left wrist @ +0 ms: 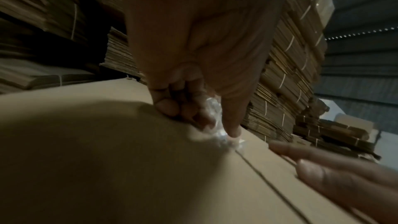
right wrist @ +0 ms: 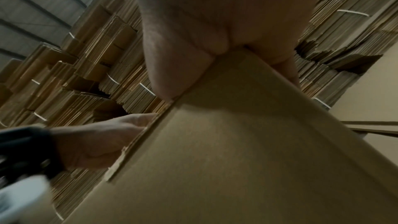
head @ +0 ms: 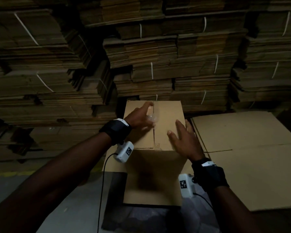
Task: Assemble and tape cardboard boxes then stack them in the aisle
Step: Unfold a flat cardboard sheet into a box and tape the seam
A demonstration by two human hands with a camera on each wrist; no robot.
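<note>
Left hand (head: 138, 115) pinches clear tape (head: 151, 117) onto the cardboard box (head: 166, 132) seam; right hand (head: 181, 137) lies spread flat on the right flap.

Tape looks crumpled, so it may wrinkle or stick off the seam (left wrist: 269, 181) if the flaps shift. Behind the box, strapped bundles of flat cartons (head: 158, 64) fill a dim storeroom; beside it lies flat cardboard (head: 250, 148).

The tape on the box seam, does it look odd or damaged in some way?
Yes. The clear tape under the left hand looks crumpled and bunched, not flat along the seam of the box. Blur hides finer detail.
</note>
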